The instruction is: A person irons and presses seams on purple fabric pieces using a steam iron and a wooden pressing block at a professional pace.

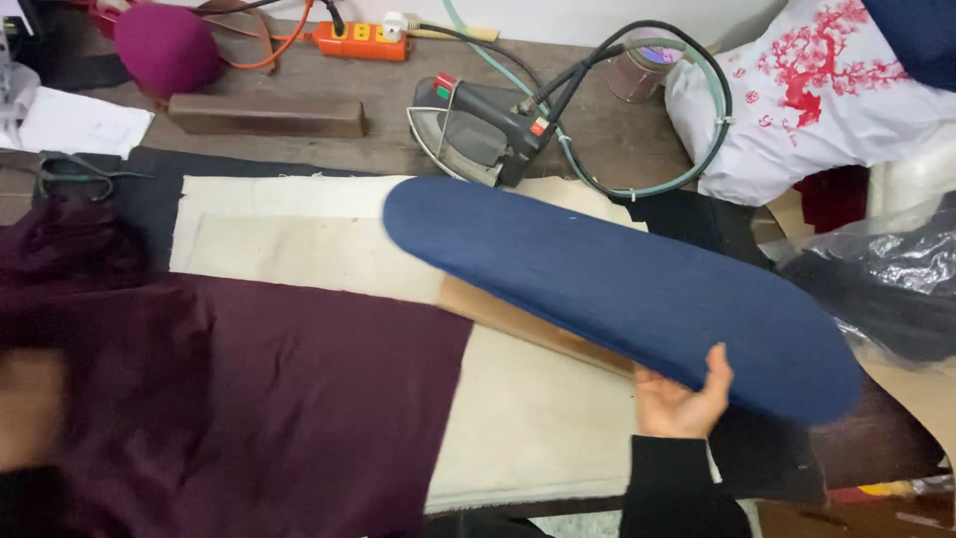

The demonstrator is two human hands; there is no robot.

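One hand, the right hand (682, 403), gripped the near edge of the blue padded sleeve board (617, 289), thumb curled over the top, fingers hidden beneath, tilting it above the cream pressing cloth (528, 418); the left hand (25, 408) was a blur on the maroon fabric (259, 399), its fingers unreadable

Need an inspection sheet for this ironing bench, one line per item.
Surface: wooden bench under a cream pad.
Job's things: blue sleeve board, raised at an angle; maroon cloth over the pad.
Clutter: iron, wood block, scissors, maroon cushion, printed white cloth, plastic bag.
Grippers: right hand grips the board's near edge; left hand blurred at the cloth.
Cables: iron's cord and hose looped; orange power strip.
Surroundings: nothing seen.
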